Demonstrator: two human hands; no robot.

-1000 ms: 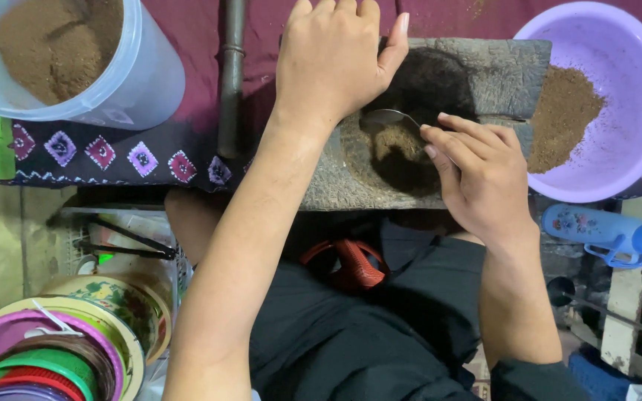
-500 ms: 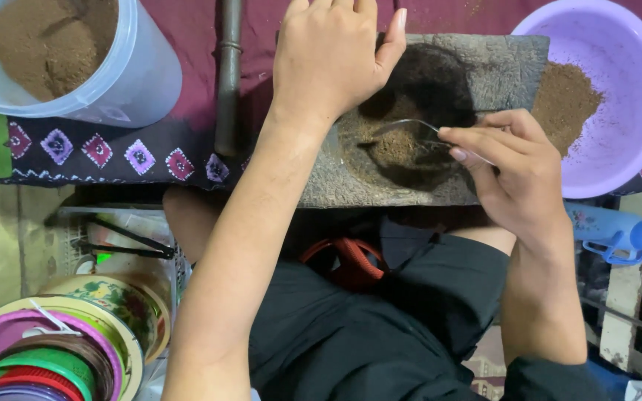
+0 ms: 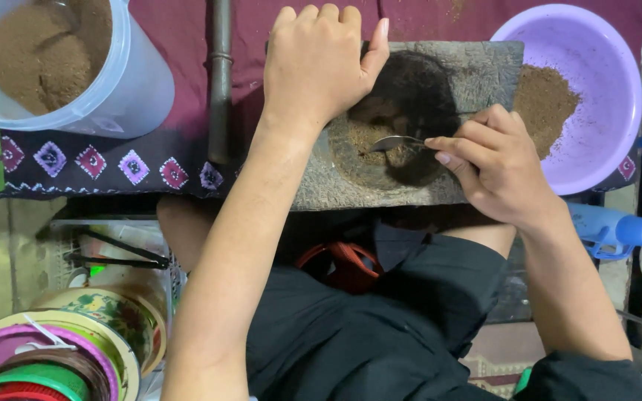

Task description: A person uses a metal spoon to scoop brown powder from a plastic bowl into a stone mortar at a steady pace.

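A metal spoon point(image 3: 399, 141) lies with its bowl down in the round hollow of a grey stone slab point(image 3: 477, 70), among the brown powder point(image 3: 369, 137) gathered there. The right hand point(image 3: 499, 167) has its fingers point(image 3: 458, 141) closed tight around the spoon's handle, pinching it between thumb and forefinger. The left hand point(image 3: 321, 63) lies flat on the far edge of the slab, fingers curled over the rim with nothing in them, steadying the stone. The work in hand looks like scooping powder out of the hollow; the next move would call for a level lift so the loose powder does not spill. Just right of the slab stands a purple bowl point(image 3: 603, 148) with a heap of the same powder, and to the far left a white bucket point(image 3: 139, 89) also holds some. The slab rests on a desk covered with a dark red patterned cloth point(image 3: 113, 163).
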